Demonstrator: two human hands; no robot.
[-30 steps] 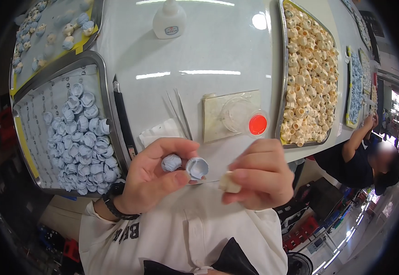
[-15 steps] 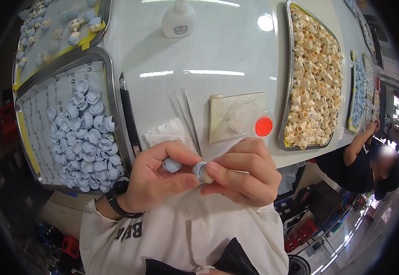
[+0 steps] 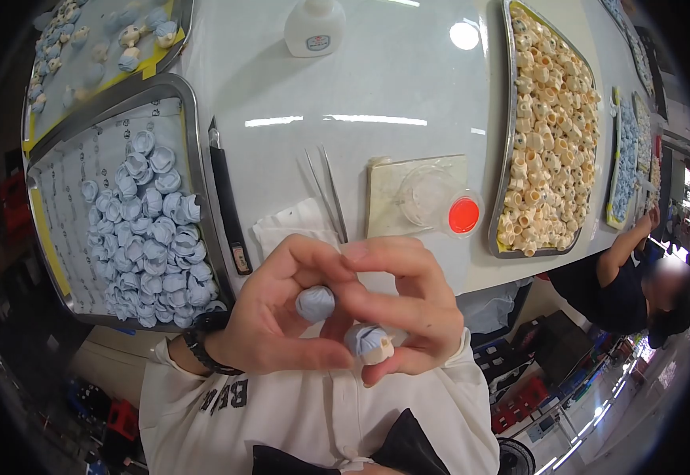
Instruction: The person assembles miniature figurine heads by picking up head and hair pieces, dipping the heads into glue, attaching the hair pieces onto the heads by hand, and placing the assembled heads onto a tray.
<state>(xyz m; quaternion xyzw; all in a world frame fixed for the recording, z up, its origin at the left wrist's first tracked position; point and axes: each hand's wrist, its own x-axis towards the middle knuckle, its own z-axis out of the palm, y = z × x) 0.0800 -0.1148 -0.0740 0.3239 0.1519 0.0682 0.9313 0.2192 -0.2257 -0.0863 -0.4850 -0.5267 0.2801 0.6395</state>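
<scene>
In front of my chest my left hand (image 3: 269, 313) curls around a light-blue, grooved hair piece (image 3: 315, 303) that rests against its fingers. Just right of it, a small doll head (image 3: 371, 344) shows blue hair over a cream face part. My right hand (image 3: 420, 305) grips this head low, between thumb and fingers, and the left thumb tip lies against its blue side. The fingertips of both hands meet above the two pieces. Tweezers (image 3: 330, 194) lie on the table beyond, by a folded white tissue (image 3: 293, 226).
At left, a metal tray (image 3: 194, 158) holds blue hair pieces; another tray (image 3: 151, 71) bears finished-looking heads. A utility knife (image 3: 222, 198) lies alongside. Ahead are a white bottle (image 3: 315, 28), a square tile (image 3: 384, 182) with clear dishes, and a tray (image 3: 494, 229) of cream heads. A person (image 3: 626, 289) works far right.
The doll head has come lower and turned, showing more of its blue hair. My right fingers have spread upward over it, and the left hand's hair piece has shifted slightly right and down.
</scene>
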